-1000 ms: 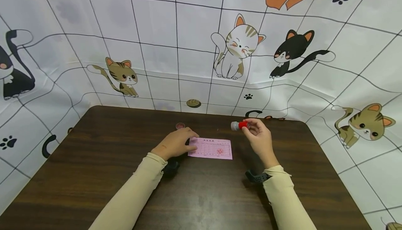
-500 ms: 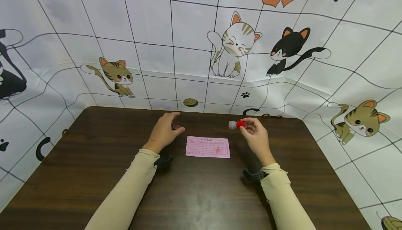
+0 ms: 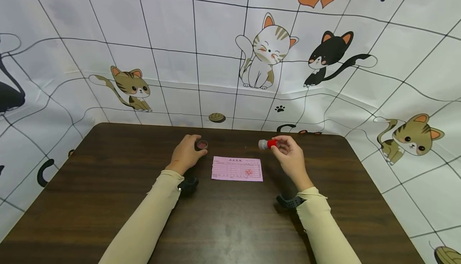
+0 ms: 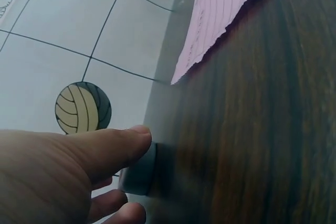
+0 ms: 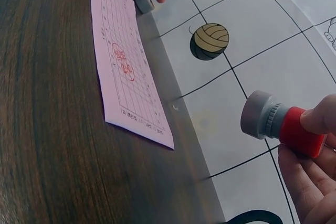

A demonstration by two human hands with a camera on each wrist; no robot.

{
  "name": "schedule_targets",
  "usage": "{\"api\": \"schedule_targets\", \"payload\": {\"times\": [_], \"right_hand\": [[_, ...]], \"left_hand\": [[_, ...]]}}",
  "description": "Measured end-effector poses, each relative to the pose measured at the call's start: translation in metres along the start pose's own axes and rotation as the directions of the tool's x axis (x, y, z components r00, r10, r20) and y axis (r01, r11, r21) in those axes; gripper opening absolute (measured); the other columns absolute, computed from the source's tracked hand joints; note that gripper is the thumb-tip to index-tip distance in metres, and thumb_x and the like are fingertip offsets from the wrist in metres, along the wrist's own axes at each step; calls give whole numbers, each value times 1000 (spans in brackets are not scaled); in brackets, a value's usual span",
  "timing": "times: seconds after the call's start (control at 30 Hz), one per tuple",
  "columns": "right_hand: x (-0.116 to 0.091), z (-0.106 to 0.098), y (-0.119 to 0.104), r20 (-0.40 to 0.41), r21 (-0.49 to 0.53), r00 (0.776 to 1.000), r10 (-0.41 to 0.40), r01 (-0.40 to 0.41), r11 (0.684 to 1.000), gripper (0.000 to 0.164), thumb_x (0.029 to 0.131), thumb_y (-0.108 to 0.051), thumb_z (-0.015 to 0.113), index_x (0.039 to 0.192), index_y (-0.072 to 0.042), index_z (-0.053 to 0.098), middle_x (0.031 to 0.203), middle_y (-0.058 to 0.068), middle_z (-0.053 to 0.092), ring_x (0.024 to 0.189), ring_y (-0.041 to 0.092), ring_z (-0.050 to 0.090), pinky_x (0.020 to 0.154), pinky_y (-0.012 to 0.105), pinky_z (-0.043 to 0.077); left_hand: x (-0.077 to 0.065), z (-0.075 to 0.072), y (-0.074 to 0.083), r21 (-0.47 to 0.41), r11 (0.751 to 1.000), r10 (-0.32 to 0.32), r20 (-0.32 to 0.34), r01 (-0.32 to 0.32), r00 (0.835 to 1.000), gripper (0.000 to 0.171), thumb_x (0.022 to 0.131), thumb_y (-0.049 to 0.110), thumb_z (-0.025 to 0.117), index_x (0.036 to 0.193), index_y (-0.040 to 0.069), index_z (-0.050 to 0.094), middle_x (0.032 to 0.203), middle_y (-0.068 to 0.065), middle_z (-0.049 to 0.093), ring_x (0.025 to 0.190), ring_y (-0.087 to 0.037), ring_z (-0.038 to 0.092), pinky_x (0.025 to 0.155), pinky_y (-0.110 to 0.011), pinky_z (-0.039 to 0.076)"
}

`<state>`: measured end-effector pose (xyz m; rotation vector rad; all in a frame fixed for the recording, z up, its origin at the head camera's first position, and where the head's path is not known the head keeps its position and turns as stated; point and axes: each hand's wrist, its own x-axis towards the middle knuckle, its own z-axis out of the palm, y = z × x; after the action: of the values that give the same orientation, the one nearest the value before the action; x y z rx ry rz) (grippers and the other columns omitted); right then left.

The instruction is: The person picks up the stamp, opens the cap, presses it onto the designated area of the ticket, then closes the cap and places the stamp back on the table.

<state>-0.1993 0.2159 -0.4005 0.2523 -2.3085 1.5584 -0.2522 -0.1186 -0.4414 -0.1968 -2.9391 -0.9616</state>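
Observation:
My left hand (image 3: 185, 154) holds a small round ink pad (image 3: 202, 145), dark-rimmed and reddish inside, between thumb and fingers at the table's far side. In the left wrist view, the thumb lies against the upper edge of this pad (image 4: 140, 174). My right hand (image 3: 291, 158) pinches a stamp (image 3: 269, 144) by its red handle, its grey end pointing left. The stamp (image 5: 300, 132) is held sideways, apart from the paper. Between the hands, a pink printed form (image 3: 230, 168) lies flat on the table, with a round red stamp mark (image 3: 249, 172) near its right side.
The dark wood-grain table (image 3: 230, 224) extends toward me. Behind it and at both sides hangs a white grid-patterned sheet (image 3: 173, 71) printed with cats. Dark bands (image 3: 289, 202) are worn on both wrists.
My left hand has let go of the form's left edge, moved up and left, and closed round the ink pad. The right hand stays nearly in place, holding the stamp.

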Motion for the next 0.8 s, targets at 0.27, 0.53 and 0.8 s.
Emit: {"api": "schedule_targets", "payload": {"times": [0.27,0.53,0.8], "right_hand": [[7,4,32,-4,4,1000,-5,5,1000,32,94,4,72,124,6,62,127,24,67,112,34,69,90,13,52],[5,6,30,4,12,1000,-31,31,999,30,93,3,73,122,4,63,125,22,68,110,32,70,91,18,53],[5,6,22,15,28,999,-39,39,999,30,94,3,73,122,4,62,125,21,68,107,20,70,89,15,53]], "left_hand": [[3,3,-2,0,999,-37,1,37,999,63,95,31,77,145,2,54,144,-23,53,128,-41,56,108,-55,45],[2,3,-2,15,1000,-19,-2,19,1000,50,96,30,76,135,3,63,136,-21,59,122,-39,60,104,-55,47],[-7,-7,12,-29,1000,8,-54,-10,998,47,96,30,76,136,9,62,116,-12,72,99,-28,67,86,-47,54]]}}
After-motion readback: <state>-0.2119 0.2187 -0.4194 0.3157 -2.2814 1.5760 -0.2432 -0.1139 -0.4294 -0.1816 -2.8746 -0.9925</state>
